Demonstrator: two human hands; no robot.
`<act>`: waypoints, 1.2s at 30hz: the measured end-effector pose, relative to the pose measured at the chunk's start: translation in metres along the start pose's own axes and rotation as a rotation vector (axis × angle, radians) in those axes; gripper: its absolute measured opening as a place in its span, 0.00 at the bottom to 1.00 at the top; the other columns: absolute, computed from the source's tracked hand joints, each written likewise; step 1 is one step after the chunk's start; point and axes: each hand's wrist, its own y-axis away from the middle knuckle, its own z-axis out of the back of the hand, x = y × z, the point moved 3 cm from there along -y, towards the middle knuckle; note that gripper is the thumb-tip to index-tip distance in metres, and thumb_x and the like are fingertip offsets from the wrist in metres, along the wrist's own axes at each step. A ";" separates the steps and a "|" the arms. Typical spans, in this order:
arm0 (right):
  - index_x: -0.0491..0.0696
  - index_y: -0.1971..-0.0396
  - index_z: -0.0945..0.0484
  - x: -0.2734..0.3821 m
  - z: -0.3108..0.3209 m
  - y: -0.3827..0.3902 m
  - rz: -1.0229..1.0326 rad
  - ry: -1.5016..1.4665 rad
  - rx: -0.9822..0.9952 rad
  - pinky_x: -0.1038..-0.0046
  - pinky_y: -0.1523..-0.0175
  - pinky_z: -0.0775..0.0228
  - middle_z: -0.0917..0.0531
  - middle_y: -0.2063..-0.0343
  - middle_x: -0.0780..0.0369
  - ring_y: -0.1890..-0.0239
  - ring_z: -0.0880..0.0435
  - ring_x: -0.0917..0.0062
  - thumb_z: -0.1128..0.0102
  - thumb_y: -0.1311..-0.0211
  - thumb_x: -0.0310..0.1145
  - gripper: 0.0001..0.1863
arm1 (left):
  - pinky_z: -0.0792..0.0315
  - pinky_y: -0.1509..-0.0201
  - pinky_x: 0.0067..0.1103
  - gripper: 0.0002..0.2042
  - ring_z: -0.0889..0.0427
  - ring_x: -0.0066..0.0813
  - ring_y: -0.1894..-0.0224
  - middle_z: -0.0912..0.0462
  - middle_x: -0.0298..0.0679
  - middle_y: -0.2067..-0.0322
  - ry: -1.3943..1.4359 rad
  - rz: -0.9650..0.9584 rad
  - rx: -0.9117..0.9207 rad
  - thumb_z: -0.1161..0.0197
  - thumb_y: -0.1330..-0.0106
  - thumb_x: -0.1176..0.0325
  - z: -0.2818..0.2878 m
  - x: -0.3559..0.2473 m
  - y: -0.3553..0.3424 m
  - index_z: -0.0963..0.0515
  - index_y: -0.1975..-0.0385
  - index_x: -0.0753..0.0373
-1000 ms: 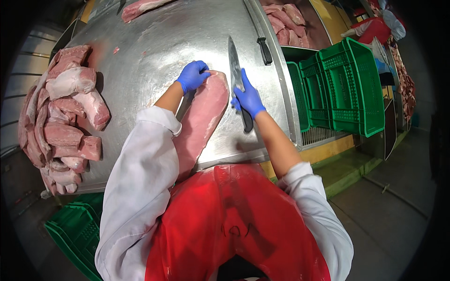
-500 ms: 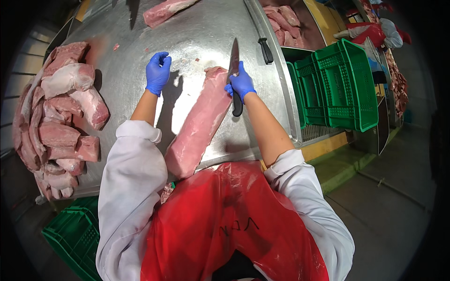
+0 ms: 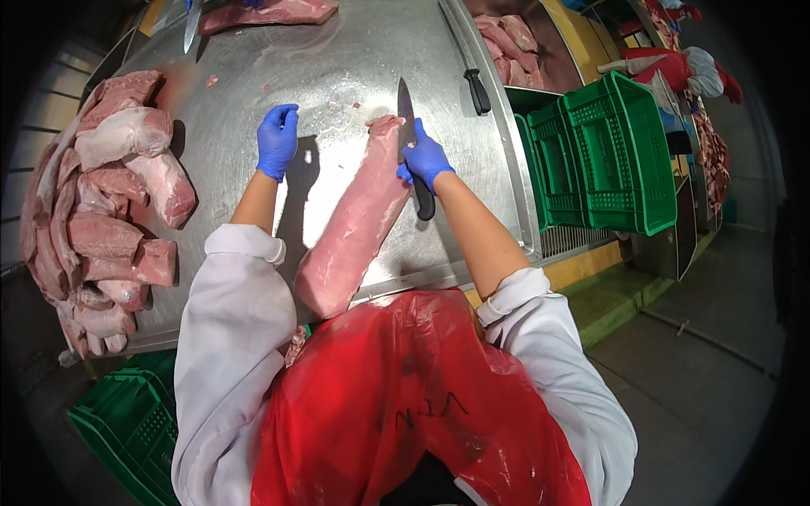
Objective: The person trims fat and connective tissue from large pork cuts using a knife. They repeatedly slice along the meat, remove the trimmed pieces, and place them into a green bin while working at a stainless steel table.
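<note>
A long pink pork loin [image 3: 359, 219] lies slantwise on the metal table in front of me, its lower end close to my red apron. My right hand [image 3: 428, 158], in a blue glove, is closed on a knife [image 3: 424, 202]. The black handle sticks out below the fist, and the blade points away from me along the loin's upper right edge. To the left of the loin, my left hand [image 3: 278, 142], also gloved in blue, hovers over the table. Its fingers are loosely bent and hold nothing.
Several meat pieces [image 3: 110, 240] are heaped at the table's left. A black-handled tool [image 3: 477, 91] lies by the right rim. Green crates [image 3: 620, 156] stand beyond it, near a meat-filled bin [image 3: 510, 42]. Across the table, another person's knife [image 3: 192, 25] is beside another cut [image 3: 270, 12].
My right hand and knife have shifted slightly left and down toward the loin. My left hand has moved a little left. Across the table, the other cut has moved left and a knife has appeared.
</note>
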 end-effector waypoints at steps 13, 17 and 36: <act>0.63 0.23 0.56 -0.038 0.069 0.154 -0.002 -0.185 0.064 0.76 0.78 0.25 0.16 0.69 0.56 0.82 0.17 0.78 0.51 0.33 0.20 0.43 | 0.23 0.50 0.33 0.29 0.15 0.44 0.56 0.15 0.50 0.61 -0.563 0.027 0.442 0.35 0.40 0.41 -0.115 -0.080 0.017 0.23 0.47 0.56; 0.60 0.23 0.57 -0.036 0.071 0.123 0.057 -0.345 -0.045 0.78 0.79 0.28 0.19 0.64 0.59 0.79 0.18 0.79 0.51 0.34 0.18 0.44 | 0.24 0.45 0.36 0.22 0.17 0.52 0.51 0.16 0.54 0.56 -0.687 0.254 0.554 0.39 0.40 0.52 -0.150 -0.061 0.003 0.22 0.50 0.59; 0.58 0.23 0.60 -0.026 -0.033 0.022 0.215 0.249 0.141 0.64 0.64 0.19 0.16 0.63 0.44 0.69 0.13 0.61 0.54 0.33 0.31 0.41 | 0.23 0.61 0.31 0.10 0.15 0.42 0.68 0.16 0.50 0.73 -0.294 0.246 0.412 0.42 0.39 0.65 -0.117 -0.035 -0.005 0.20 0.71 0.67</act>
